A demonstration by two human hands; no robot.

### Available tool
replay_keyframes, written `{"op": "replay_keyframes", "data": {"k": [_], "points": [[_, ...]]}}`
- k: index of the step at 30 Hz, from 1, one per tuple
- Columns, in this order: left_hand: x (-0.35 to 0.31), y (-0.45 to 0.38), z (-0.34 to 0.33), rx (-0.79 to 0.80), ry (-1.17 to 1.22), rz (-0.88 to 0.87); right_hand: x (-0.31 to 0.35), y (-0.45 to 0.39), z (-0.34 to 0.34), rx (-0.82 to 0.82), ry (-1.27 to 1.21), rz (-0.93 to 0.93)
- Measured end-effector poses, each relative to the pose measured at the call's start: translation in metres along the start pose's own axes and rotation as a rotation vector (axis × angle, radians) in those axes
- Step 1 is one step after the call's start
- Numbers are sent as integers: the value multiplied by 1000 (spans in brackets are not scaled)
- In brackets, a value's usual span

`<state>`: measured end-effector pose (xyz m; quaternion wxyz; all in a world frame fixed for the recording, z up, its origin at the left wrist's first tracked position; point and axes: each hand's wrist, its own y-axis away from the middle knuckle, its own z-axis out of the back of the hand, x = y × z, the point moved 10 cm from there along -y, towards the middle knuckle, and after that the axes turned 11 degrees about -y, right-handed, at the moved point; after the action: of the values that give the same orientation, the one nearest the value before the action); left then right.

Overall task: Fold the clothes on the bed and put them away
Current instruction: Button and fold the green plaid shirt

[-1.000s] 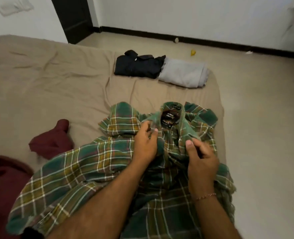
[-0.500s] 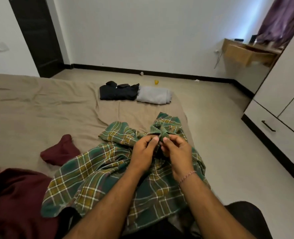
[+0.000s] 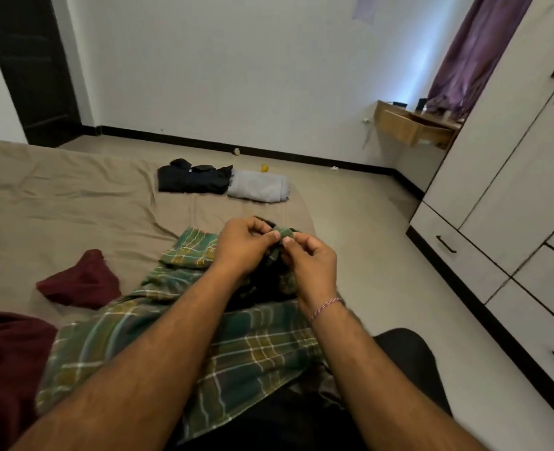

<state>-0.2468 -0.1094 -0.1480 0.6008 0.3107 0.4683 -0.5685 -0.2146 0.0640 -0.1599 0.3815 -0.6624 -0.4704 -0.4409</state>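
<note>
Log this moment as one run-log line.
step: folding plaid shirt | left hand: pinches collar | right hand: pinches collar | done: black garment, grey garment folded on bed

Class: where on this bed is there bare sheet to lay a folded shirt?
Free: the sheet left of the black folded garment, beyond the maroon cloth. Crowded: near edge, under the plaid shirt.

Both hands, left (image 3: 241,247) and right (image 3: 311,260), pinch plaid shirt (image 3: 178,346) collar; folded black (image 3: 192,180) and grey (image 3: 257,189) clothes on bed (image 3: 57,203).
</note>
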Motion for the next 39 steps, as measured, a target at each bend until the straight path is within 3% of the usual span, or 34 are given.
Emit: {"op": "replay_keyframes", "data": {"k": [5,10,13,17,20,24,25,27,29,30,32,34,39], "points": [[22,11,-24,82,58,76,-19,-15,24,-24,149,6],[74,14,-34,11,125,204,-54,-27,19,-21,203,-54],[93,5,-34,-82,153,242,-71,-32,25,-27,176,-53],[112,0,-42,-91,177,319,-75,-35,34,-68,34,-76],[117,-8,-46,-24,453,445,-45,-46,31,-73,-76,25],[78,-34,-3,-30,807,209,21,-54,27,-64,-114,309],[80,-38,3,-46,799,190,22,-58,20,-38,-11,370],[111,-37,4,-125,420,274,7,-63,7,-12,238,364],[140,-34,0,-202,-69,375,-52,-75,7,-10,345,94],[148,-32,-6,-218,-158,401,-80,-75,10,-22,332,-36],[150,-27,-19,-246,-143,387,-117,-70,15,-49,227,-190],[128,-24,-28,-258,-197,263,-133,-62,15,-66,126,-270],[117,-18,-39,-237,-151,144,-134,-54,16,-100,-37,-301]]}}
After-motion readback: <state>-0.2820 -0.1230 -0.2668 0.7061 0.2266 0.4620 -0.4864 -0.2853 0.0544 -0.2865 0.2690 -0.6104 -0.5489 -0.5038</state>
